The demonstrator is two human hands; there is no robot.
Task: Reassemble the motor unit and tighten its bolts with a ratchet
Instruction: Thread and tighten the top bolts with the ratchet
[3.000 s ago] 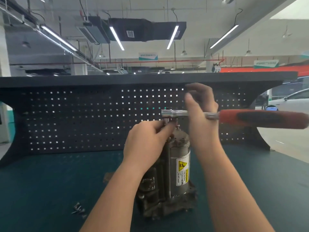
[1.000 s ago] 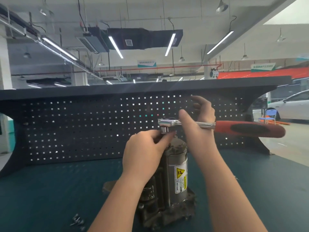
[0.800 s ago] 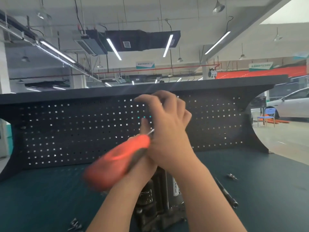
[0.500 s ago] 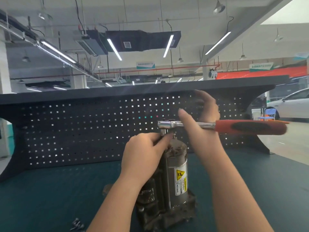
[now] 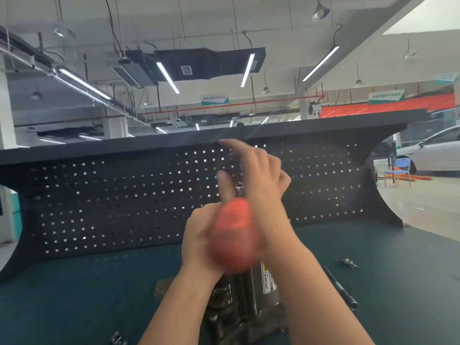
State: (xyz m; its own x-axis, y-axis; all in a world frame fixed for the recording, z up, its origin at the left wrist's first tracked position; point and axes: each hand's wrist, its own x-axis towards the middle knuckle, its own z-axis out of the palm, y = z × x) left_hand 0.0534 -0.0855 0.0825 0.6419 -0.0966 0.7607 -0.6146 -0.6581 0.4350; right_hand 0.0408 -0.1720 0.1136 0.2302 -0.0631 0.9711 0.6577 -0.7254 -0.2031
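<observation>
Ratchet (image 5: pixel 234 235) handle blurred, swung toward viewer above upright motor unit (image 5: pixel 251 295). Right hand (image 5: pixel 258 185) gripping shank; left hand (image 5: pixel 199 235) grip indeterminable.

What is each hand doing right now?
Left hand: holds the motor unit's top.
Right hand: fingers around the blurred ratchet.

Left hand (image 5: pixel 199 235): bare, no glove, ring or watch visible.
Right hand (image 5: pixel 258 175): bare, blurred.
Forearms: bare, no sleeves in frame.
</observation>
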